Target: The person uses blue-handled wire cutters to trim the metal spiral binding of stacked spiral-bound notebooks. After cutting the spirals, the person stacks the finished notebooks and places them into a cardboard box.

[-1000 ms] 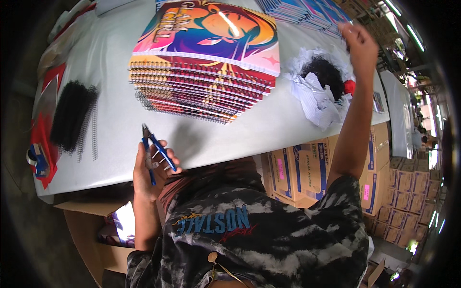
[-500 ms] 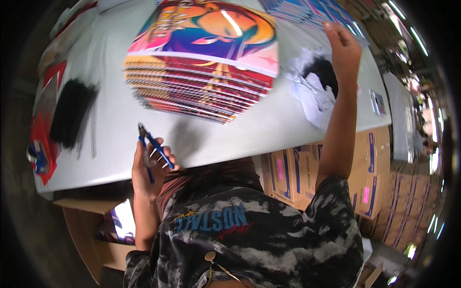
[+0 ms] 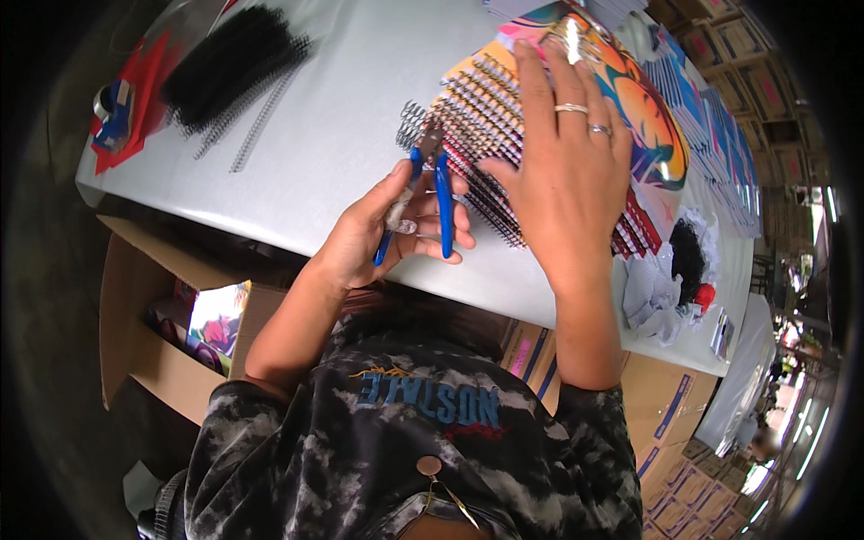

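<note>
My left hand point(image 3: 373, 220) holds a pair of blue-handled wire cutters point(image 3: 445, 207), handles spread a little. Their jaws are at the ends of the coil bindings on a stack of spiral notebooks point(image 3: 648, 117). The notebooks are fanned out in steps, so several bound edges show, under a bright orange and purple cover. Loose-looking coil ends point(image 3: 411, 123) stick out past the stack's left edge beside the jaws. My right hand point(image 3: 576, 153), with rings on two fingers, lies flat over the stack, fingers stretched away from me.
A pile of black plastic coils point(image 3: 229, 67) lies at the table's far left, by a red sheet point(image 3: 153, 117) and a blue tape dispenser point(image 3: 114, 117). At right are crumpled white paper point(image 3: 650, 301) with black scraps point(image 3: 688, 261) and bluish notebooks point(image 3: 711, 135). An open carton point(image 3: 135, 315) stands below left.
My right hand has come from the bluish notebooks at the far right down onto the fanned stack. My left hand has brought the cutters to the coil ends. The view has turned.
</note>
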The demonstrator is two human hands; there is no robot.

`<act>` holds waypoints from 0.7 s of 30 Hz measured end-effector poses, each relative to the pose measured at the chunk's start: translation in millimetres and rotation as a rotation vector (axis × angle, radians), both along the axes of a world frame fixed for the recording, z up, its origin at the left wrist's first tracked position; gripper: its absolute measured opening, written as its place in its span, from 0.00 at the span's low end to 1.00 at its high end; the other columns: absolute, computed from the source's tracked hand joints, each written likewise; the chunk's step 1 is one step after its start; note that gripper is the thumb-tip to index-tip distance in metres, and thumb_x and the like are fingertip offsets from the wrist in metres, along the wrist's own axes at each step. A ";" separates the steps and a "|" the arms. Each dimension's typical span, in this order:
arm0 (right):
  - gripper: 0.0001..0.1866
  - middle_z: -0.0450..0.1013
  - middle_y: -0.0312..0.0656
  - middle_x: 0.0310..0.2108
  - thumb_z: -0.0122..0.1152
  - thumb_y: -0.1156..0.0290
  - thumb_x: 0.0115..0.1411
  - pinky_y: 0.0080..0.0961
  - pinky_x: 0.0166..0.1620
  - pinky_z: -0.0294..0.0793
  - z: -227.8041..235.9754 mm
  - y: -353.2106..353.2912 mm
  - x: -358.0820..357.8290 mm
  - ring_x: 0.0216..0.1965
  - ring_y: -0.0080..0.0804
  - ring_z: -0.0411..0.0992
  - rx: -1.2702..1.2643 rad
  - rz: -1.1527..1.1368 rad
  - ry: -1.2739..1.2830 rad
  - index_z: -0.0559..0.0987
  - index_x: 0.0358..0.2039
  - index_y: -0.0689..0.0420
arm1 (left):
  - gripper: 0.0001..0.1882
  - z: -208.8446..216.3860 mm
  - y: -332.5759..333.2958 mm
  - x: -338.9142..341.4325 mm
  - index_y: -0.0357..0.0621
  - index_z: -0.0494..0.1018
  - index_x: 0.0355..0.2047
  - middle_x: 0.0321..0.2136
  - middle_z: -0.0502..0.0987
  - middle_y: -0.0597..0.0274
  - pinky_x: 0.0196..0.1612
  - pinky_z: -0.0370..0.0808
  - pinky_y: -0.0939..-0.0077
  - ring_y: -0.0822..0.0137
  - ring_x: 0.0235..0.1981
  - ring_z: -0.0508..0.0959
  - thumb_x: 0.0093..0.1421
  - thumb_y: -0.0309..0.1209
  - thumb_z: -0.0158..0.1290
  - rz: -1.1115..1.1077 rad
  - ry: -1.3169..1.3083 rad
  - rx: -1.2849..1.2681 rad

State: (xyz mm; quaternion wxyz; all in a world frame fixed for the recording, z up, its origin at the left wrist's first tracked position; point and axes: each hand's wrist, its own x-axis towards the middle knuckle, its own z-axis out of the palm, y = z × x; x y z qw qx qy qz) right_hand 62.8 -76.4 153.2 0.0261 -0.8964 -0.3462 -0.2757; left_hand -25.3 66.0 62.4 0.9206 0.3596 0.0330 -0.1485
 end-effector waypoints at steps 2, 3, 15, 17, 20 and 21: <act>0.46 0.62 0.37 0.55 0.74 0.63 0.33 0.34 0.55 0.59 -2.2 0.4 0.9 0.57 0.36 0.60 -0.014 0.006 -0.025 0.64 0.56 0.49 | 0.36 -2.2 2.2 1.6 0.35 0.60 0.51 0.38 0.72 0.48 0.42 0.74 0.60 0.52 0.40 0.76 0.63 0.58 0.29 -0.033 -0.029 -0.045; 0.46 0.62 0.37 0.55 0.74 0.63 0.33 0.35 0.56 0.58 -3.7 -0.5 2.4 0.56 0.36 0.60 -0.013 0.024 -0.032 0.64 0.56 0.49 | 0.36 -3.1 2.9 3.4 0.35 0.60 0.52 0.38 0.72 0.48 0.42 0.74 0.60 0.52 0.40 0.76 0.63 0.58 0.28 -0.044 -0.031 -0.070; 0.50 0.62 0.38 0.55 0.76 0.63 0.31 0.36 0.53 0.62 -5.2 0.0 2.8 0.56 0.37 0.61 -0.047 0.034 -0.039 0.62 0.58 0.49 | 0.24 3.8 6.7 9.0 0.40 0.67 0.41 0.23 0.70 0.64 0.31 0.67 0.74 0.72 0.25 0.69 0.65 0.50 0.37 0.281 -0.108 1.190; 0.51 0.63 0.39 0.55 0.77 0.63 0.29 0.36 0.53 0.63 -5.3 1.8 1.3 0.56 0.39 0.62 -0.066 0.003 -0.065 0.62 0.58 0.49 | 0.27 -4.9 15.6 10.8 0.38 0.67 0.44 0.27 0.73 0.60 0.35 0.69 0.72 0.68 0.28 0.72 0.65 0.52 0.35 0.092 -0.090 0.796; 0.51 0.64 0.39 0.55 0.76 0.63 0.30 0.37 0.52 0.63 -5.8 1.2 0.5 0.55 0.38 0.63 -0.067 -0.007 -0.071 0.62 0.58 0.49 | 0.33 -7.6 17.9 8.0 0.38 0.66 0.49 0.32 0.75 0.54 0.30 0.73 0.74 0.64 0.31 0.77 0.64 0.56 0.29 -0.066 0.001 -0.027; 0.50 0.63 0.39 0.56 0.76 0.63 0.31 0.37 0.52 0.63 -6.2 1.3 0.8 0.55 0.38 0.63 -0.061 0.000 -0.070 0.62 0.58 0.48 | 0.33 -6.6 18.7 9.6 0.39 0.66 0.48 0.31 0.75 0.54 0.29 0.73 0.74 0.64 0.30 0.77 0.64 0.56 0.29 -0.069 0.025 -0.072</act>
